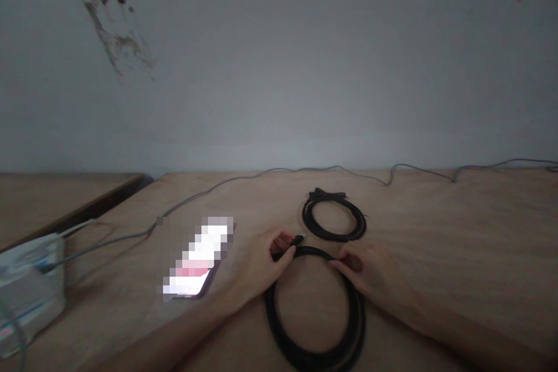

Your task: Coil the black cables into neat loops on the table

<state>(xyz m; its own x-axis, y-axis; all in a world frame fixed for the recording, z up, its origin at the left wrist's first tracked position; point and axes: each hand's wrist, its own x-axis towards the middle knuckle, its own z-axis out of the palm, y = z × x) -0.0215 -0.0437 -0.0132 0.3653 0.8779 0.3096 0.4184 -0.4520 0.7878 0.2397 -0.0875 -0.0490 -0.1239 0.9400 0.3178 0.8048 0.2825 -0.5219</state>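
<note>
Low in the head view, a black cable (314, 356) is wound into a round coil of several loops. My left hand (279, 250) pinches the coil's upper left side, and the cable's dark plug (297, 240) with a pale tip sticks out beside the thumb. On the upper right of the same coil, my right hand (355, 261) grips the loops between thumb and fingers. Just beyond my hands lies a second coiled black cable (335, 238), flat on the wooden table, its connectors bundled at the far side.
A phone (198, 261) with a lit, blurred screen lies left of my left arm. At the left edge stands a white box-like device (32, 285) with cords plugged in. A thin grey cord (235, 178) runs along the table (457, 232) near the wall (279, 70).
</note>
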